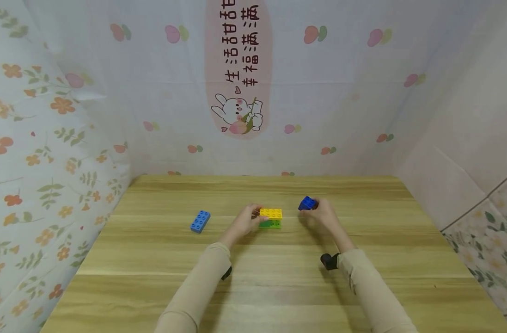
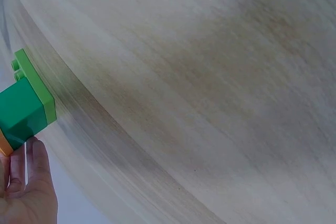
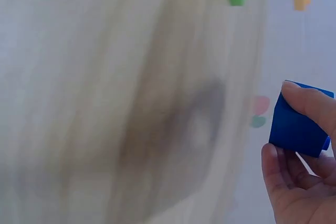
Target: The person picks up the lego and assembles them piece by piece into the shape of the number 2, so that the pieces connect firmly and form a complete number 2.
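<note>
Head view: left hand [image 1: 245, 221] curls round brick stack [image 1: 275, 216], likely steadying it; right of stack, right hand [image 1: 323, 214] pinches dark-blue block [image 1: 306, 204] between thumb and fingers, probably for control.

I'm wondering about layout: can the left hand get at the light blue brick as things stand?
Probably yes: only bare table lies between the left hand and the light blue brick, but the hand holds the yellow-topped stack and would likely need to release it first.
</note>
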The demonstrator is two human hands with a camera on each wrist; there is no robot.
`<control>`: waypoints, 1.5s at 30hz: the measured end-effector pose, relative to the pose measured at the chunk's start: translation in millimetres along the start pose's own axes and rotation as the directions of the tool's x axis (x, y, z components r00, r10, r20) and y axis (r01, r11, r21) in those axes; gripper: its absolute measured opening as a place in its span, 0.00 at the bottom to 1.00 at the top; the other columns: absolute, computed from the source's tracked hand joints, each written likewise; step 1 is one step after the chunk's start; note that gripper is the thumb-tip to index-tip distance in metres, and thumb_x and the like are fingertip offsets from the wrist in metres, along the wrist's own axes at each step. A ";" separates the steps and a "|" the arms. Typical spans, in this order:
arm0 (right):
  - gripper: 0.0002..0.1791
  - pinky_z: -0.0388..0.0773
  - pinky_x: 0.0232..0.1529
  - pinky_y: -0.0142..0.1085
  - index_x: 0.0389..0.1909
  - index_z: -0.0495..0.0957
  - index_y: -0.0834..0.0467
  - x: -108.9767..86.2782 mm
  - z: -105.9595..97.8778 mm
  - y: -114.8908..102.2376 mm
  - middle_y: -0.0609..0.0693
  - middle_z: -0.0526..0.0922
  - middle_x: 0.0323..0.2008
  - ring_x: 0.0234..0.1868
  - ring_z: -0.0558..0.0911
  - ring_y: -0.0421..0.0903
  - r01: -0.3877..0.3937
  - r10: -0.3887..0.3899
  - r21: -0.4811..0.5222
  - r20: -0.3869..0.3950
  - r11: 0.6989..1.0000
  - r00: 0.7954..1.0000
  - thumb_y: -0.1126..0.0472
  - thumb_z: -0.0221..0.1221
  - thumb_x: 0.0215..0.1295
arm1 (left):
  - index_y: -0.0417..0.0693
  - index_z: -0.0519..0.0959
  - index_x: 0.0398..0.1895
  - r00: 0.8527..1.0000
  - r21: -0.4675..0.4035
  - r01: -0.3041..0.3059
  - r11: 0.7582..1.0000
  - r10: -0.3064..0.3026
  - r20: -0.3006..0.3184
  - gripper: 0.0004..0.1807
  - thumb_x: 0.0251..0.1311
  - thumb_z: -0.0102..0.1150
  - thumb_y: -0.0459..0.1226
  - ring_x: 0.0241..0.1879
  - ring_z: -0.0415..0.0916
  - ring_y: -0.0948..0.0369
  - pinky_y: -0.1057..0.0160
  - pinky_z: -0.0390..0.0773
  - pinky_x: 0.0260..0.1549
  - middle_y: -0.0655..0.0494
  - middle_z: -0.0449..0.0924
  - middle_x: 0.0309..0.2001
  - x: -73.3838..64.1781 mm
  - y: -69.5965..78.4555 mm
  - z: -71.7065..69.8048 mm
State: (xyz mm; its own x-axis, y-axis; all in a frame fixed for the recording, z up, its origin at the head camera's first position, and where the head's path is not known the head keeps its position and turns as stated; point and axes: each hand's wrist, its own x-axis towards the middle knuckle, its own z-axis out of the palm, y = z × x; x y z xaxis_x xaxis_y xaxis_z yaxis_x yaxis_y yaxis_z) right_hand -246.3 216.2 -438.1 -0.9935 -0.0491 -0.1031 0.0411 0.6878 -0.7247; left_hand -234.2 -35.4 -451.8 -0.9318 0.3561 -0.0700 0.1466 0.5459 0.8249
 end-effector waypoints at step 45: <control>0.28 0.78 0.38 0.38 0.52 0.70 0.71 -3.4 14.5 -49.6 0.64 0.78 0.43 0.38 0.77 0.51 0.180 -0.173 -0.076 0.093 0.981 0.981 0.59 0.65 0.54 | 0.36 0.69 0.57 1.000 -0.026 -0.014 1.000 0.014 0.000 0.23 0.61 0.53 0.40 0.51 0.72 0.50 0.56 0.75 0.52 0.43 0.71 0.52 -1.6 2.9 -2.8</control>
State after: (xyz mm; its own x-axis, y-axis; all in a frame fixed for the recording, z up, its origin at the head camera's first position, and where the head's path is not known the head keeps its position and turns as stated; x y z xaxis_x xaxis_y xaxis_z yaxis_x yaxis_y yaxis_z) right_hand -243.4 171.8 -411.7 -0.9714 -0.2343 -0.0393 -0.1464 0.7206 -0.6778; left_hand -233.2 -36.5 -447.6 -0.9296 0.3640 -0.0588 0.1508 0.5209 0.8402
